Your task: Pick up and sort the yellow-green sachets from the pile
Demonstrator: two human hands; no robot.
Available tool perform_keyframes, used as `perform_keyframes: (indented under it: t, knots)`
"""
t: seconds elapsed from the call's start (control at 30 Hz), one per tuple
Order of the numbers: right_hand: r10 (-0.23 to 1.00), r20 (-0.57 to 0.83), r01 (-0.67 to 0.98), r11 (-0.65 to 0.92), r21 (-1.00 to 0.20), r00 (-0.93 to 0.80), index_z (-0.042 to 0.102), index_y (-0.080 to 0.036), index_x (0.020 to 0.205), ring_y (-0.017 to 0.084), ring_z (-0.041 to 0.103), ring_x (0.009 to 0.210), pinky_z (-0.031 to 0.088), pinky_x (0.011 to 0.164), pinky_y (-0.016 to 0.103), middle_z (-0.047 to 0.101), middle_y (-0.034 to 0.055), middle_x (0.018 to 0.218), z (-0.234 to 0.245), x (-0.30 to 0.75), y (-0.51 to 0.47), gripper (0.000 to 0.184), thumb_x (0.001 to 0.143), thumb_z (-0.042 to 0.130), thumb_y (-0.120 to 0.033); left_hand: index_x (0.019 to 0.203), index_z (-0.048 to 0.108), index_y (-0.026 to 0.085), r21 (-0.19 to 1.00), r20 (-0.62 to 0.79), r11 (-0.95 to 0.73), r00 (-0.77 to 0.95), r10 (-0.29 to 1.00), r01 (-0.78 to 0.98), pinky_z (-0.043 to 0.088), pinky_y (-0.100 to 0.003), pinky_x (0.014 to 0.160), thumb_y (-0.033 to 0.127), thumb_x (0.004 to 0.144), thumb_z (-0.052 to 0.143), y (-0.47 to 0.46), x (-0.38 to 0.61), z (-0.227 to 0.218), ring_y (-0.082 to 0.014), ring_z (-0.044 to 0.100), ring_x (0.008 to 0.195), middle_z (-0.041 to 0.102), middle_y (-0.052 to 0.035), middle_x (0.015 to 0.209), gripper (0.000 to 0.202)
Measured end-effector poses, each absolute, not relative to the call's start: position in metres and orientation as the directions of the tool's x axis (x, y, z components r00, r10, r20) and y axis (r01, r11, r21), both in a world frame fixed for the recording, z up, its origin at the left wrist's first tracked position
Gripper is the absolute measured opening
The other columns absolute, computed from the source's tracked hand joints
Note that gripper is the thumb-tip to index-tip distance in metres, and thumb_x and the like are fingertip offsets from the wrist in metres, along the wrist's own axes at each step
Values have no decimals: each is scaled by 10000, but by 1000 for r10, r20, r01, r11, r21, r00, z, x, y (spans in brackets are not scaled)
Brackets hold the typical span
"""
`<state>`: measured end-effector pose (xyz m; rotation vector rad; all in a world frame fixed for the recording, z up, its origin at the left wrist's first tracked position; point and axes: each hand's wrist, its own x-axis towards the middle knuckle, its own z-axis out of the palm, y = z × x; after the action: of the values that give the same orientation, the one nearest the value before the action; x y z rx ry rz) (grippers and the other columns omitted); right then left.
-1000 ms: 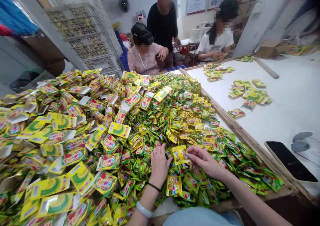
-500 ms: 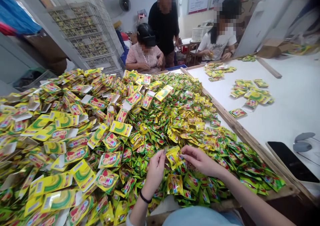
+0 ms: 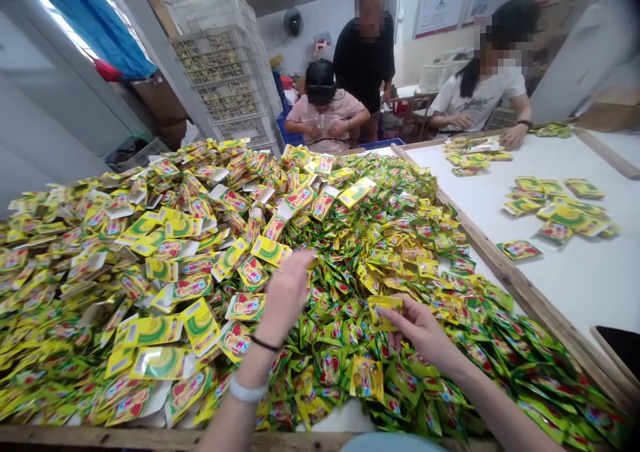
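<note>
My right hand [image 3: 419, 327] pinches a small yellow packet [image 3: 383, 313] between thumb and fingers, just above the heap of shiny green and yellow packets [image 3: 345, 332]. My left hand [image 3: 290, 285], wearing a dark band at the wrist, is over the border between that heap and the pile of small flat boxes [image 3: 160, 329]. Motion smears its fingers, so whether they grip anything is unclear. Closest to it lies a yellow box [image 3: 271, 250] with a green fruit picture. Several boxes around it have open white flaps.
A wooden strip [image 3: 500, 265] divides the heap from a white tabletop [image 3: 565, 292] with small groups of boxes [image 3: 570, 213]. A phone [image 3: 620, 349] lies at the right. Three people are beyond the table, near stacked white crates [image 3: 225, 72].
My left hand has let go of the yellow packet and moved up and away toward the boxes. The packet stays in my right hand. The view has swung left.
</note>
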<state>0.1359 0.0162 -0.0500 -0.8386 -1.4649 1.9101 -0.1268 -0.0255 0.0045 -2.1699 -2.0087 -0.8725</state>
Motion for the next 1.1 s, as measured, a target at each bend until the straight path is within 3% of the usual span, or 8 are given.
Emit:
perform_keyframes:
  t: [0.13, 0.3, 0.4, 0.5, 0.63, 0.87, 1.03, 1.1]
  knots:
    - [780, -268, -121, -400, -908, -565, 480, -193, 827, 102, 556, 417, 472, 365, 200, 551, -58, 539, -56, 153, 20, 275, 788, 645, -409, 1331, 426, 255, -147, 328, 129, -74, 942, 981, 140, -568, 1083, -33, 680, 451, 3, -215, 20, -323, 6, 1398, 250, -99, 1489, 712]
    - [807, -357, -265, -515, -816, -471, 501, -195, 842, 78, 560, 450, 497, 372, 192, 558, -58, 663, -60, 166, 20, 315, 716, 727, -376, 1333, 416, 217, -253, 211, -34, 90, 973, 967, 80, -549, 1099, 103, 632, 595, 31, -247, 8, -334, -21, 1395, 190, -122, 1506, 733]
    - [826, -348, -276, -495, -824, -443, 507, -193, 841, 77, 542, 421, 472, 332, 190, 549, -55, 657, -56, 172, 20, 327, 703, 733, -385, 1275, 456, 172, -106, 274, -95, 121, 954, 990, 63, -551, 1104, 179, 675, 582, 35, -237, 11, -317, 77, 1395, 278, -133, 1474, 614]
    - [873, -276, -274, -403, -873, -403, 503, -192, 853, 71, 517, 390, 433, 309, 171, 536, -56, 610, -41, 175, 21, 305, 734, 703, -390, 1214, 462, 141, 330, 445, -149, -15, 895, 932, 240, -504, 1073, 242, 781, 479, 24, -196, 16, -286, 351, 1295, 455, -148, 1339, 445]
    - [923, 25, -271, -87, -959, -384, 490, -209, 955, 85, 534, 404, 451, 331, 208, 577, -26, 716, -2, 162, 20, 238, 815, 624, -347, 964, 542, 142, 913, 191, -152, -67, 979, 379, 493, -341, 787, 323, 801, 523, -10, -99, 5, -194, 611, 827, 628, -83, 906, 244]
    - [592, 513, -34, 634, -772, -622, 564, -211, 1018, 156, 589, 871, 504, 732, 277, 584, 59, 971, 40, 135, 15, 172, 870, 510, -143, 787, 560, 141, 991, -113, 105, 93, 989, 89, 453, -239, 643, 283, 693, 658, -53, -14, -6, -124, 526, 660, 580, 5, 712, 197]
    - [397, 125, 295, 826, -480, -909, 587, -195, 981, 139, 569, 726, 456, 643, 255, 584, 65, 978, 43, 146, 2, 213, 849, 468, -77, 940, 592, 139, 966, -106, 52, 204, 973, 253, 449, -261, 752, 177, 663, 652, -61, -21, -4, -161, 542, 820, 619, -17, 890, 286]
    - [411, 74, 312, 785, -536, -908, 568, -207, 1038, 152, 569, 760, 452, 667, 256, 589, 62, 971, 42, 155, -1, 215, 860, 486, -120, 995, 571, 149, 977, -131, 77, 271, 954, 200, 451, -275, 778, 154, 638, 669, -64, -22, -8, -163, 543, 841, 612, -21, 926, 370]
